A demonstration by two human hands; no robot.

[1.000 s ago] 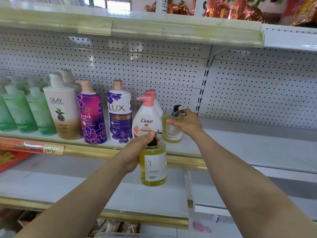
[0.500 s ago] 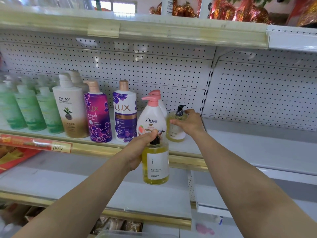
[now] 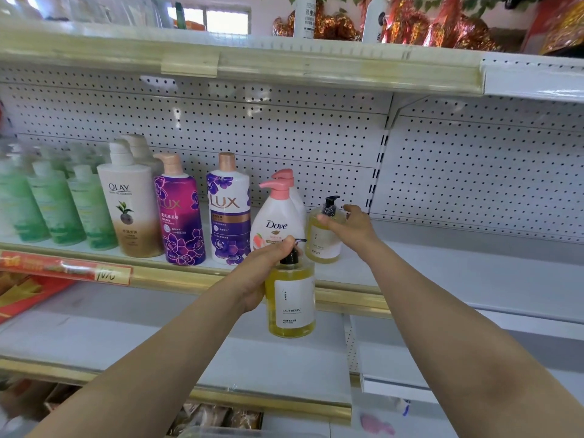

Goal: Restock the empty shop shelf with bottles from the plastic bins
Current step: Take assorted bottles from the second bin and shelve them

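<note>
- A lower shelf (image 3: 94, 330) is seen nearest; it is white with a gold front edge.
- The held bottle (image 3: 290, 305), yellow with a black pump, is gripped by the left hand (image 3: 262, 273) at its neck; the thumb is laid over the top and the fingers are curled round the side; the bottle is kept upright in the air, in front of the gold edge of the shelf (image 3: 474, 273); a white label reading LADY BEGIN is turned to the camera.
- The right hand (image 3: 350, 226) is reached further in; its thumb is laid on the front shoulder of the second bottle (image 3: 322, 238) and its fingers are spread behind the pump; whether it is clamped or only touching cannot be told.
- The second bottle, of the same yellow kind, is stood upright on the shelf, just beside the Dove bottle (image 3: 278, 222).
- Further left a row is formed by two Lux bottles (image 3: 228, 210), an Olay bottle (image 3: 129, 200) and green bottles (image 3: 53, 203); a red price strip (image 3: 63, 268) is fixed to the edge below them.
- A white pegboard (image 3: 284, 128) is set behind; a top shelf (image 3: 284, 64) above is loaded with foil decorations (image 3: 426, 26).
</note>
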